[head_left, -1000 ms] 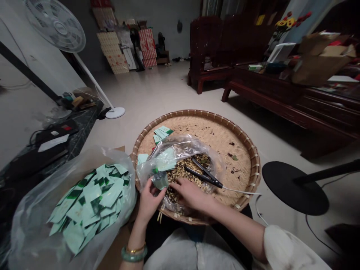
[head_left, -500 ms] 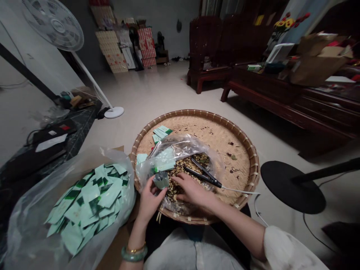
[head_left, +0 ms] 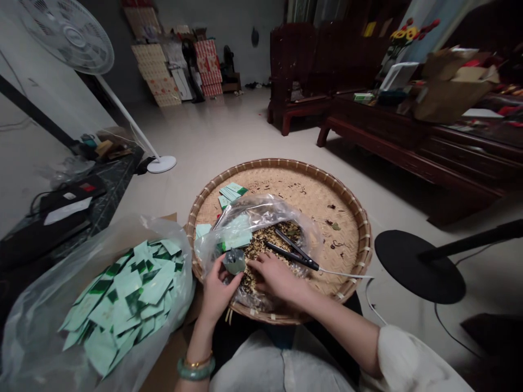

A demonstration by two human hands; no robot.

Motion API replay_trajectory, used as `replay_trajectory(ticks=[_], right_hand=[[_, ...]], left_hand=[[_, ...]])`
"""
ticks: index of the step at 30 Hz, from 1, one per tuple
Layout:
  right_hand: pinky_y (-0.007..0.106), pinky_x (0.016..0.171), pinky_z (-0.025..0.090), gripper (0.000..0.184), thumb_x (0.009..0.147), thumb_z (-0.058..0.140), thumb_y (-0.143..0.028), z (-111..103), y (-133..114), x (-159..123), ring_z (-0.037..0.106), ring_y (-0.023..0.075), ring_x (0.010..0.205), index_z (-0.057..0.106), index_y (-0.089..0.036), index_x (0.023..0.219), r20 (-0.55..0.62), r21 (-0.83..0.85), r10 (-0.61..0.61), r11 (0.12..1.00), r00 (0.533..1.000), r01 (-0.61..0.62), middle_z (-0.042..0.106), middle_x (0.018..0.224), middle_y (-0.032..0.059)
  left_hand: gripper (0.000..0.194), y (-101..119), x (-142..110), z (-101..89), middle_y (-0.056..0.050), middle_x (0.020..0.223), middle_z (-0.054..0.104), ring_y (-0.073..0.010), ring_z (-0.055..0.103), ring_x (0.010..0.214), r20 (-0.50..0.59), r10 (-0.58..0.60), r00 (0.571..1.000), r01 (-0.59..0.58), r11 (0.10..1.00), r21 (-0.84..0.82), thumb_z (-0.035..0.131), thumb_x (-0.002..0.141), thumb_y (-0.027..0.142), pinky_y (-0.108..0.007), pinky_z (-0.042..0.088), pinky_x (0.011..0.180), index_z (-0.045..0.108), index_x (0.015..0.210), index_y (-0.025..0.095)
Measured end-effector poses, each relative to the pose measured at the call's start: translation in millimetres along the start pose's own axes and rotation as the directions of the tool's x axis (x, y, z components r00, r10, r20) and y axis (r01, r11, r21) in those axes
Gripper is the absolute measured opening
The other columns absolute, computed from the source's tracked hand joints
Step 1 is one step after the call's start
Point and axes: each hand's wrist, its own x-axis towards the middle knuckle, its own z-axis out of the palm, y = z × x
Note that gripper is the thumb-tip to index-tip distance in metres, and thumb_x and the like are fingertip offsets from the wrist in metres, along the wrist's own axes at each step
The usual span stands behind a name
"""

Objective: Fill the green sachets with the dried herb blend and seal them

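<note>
- One dark red wooden bench (head_left: 368, 114) sits at my 1 o'clock, with one cardboard box (head_left: 453, 90) on top; its other small items are too dim to make out.
- One standing fan (head_left: 65, 34) is at my 10 o'clock, and stacked cartons (head_left: 155, 71) stand far off at 11 o'clock.
- One round woven bamboo tray (head_left: 281, 164) lies at my 12 o'clock, directly in front of both hands, its near rim cut off from view by my forearms.
- One large plastic bag (head_left: 24, 337) sits at my 8 o'clock, full of mint-green sachets (head_left: 131, 291); they overlap too much to count, and the bag's lower edge runs out of frame.
- One smaller plastic bag (head_left: 261, 212) lies inside the tray, bunched around a heap of dried tea-like flakes (head_left: 261, 253), so its film blurs part of what lies beneath.
- One black tong-like tool (head_left: 292, 258) rests on the heap at 1 o'clock from my right hand (head_left: 278, 277), not touching it, with a white cord (head_left: 347, 275) running off over the tray rim.
- My right fingers (head_left: 261, 267) curl down onto the flakes; I cannot tell whether they pinch any.
- My left hand (head_left: 218, 294) is closed narrowly around one small pouch (head_left: 235, 262), whose top sticks up above the fingers.
- Two bracelets sit on my left wrist: one jade bangle (head_left: 196, 368) and one thin gold bracelet (head_left: 196, 361).
</note>
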Motion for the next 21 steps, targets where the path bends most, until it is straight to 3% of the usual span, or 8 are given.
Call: replay_trajectory(ticks=[4, 9, 14, 18, 21], right_hand=[[0.026, 0.073, 0.042, 0.021, 0.075, 0.058, -0.010, 5.0, -0.8, 0.7, 0.058, 0.0198, 0.086, 0.067, -0.017, 0.093, 0.017, 0.058, -0.003, 0.998, 1.000, 0.002, 0.062, 0.096, 0.0087], [0.025, 0.076, 0.043, 0.026, 0.067, 0.064, -0.007, 4.5, 18.7, 5.5, 0.062, 0.0194, 0.087, 0.069, -0.017, 0.090, -0.076, 0.312, 0.017, 0.950, 0.997, 0.008, 0.068, 0.093, 0.0055], [0.025, 0.072, 0.046, 0.023, 0.062, 0.069, -0.012, -2.2, 36.8, 7.7, 0.064, 0.0172, 0.076, 0.070, -0.017, 0.085, -0.100, 0.573, 0.166, 0.815, 0.981, -0.080, 0.071, 0.081, -0.0003], [0.023, 0.058, 0.046, 0.022, 0.064, 0.068, -0.018, -25.3, 42.1, 3.1, 0.061, 0.0136, 0.059, 0.069, -0.016, 0.086, -0.057, 0.678, 0.217, 0.725, 0.974, -0.122, 0.068, 0.072, -0.0011], [0.022, 0.057, 0.046, 0.023, 0.067, 0.066, -0.018, -55.2, 38.5, -3.1, 0.060, 0.0126, 0.059, 0.068, -0.015, 0.090, -0.054, 0.690, 0.166, 0.719, 0.985, -0.083, 0.068, 0.074, -0.0003]], left_hand=[[0.052, -0.5, 0.3, 0.4, -0.011, 0.113, 0.064, -0.0219, 0.067, 0.093, -0.006, 0.020, 1.000, -0.019, 0.999, 0.036, 0.069, 0.067, 0.026, -0.040, 0.052, 0.089, 0.052, 0.116, 0.017], [0.053, 0.4, 0.4, 2.1, -0.012, 0.114, 0.063, -0.0225, 0.066, 0.094, -0.015, 0.042, 0.999, -0.042, 0.999, 0.018, 0.071, 0.066, 0.026, -0.039, 0.053, 0.089, 0.053, 0.115, 0.016], [0.049, 8.2, 0.8, 10.7, -0.010, 0.113, 0.063, -0.0226, 0.063, 0.100, 0.040, 0.132, 0.990, -0.135, 0.987, 0.085, 0.069, 0.068, 0.024, -0.037, 0.052, 0.088, 0.054, 0.114, 0.017], [0.045, 12.5, 2.3, 17.1, -0.008, 0.112, 0.062, -0.0216, 0.061, 0.101, 0.085, 0.223, 0.971, -0.235, 0.954, 0.185, 0.065, 0.071, 0.020, -0.036, 0.052, 0.087, 0.054, 0.114, 0.020], [0.044, 14.4, 4.0, 21.0, -0.008, 0.112, 0.061, -0.0218, 0.060, 0.101, 0.099, 0.278, 0.956, -0.294, 0.920, 0.260, 0.063, 0.071, 0.017, -0.036, 0.052, 0.085, 0.054, 0.115, 0.020]])
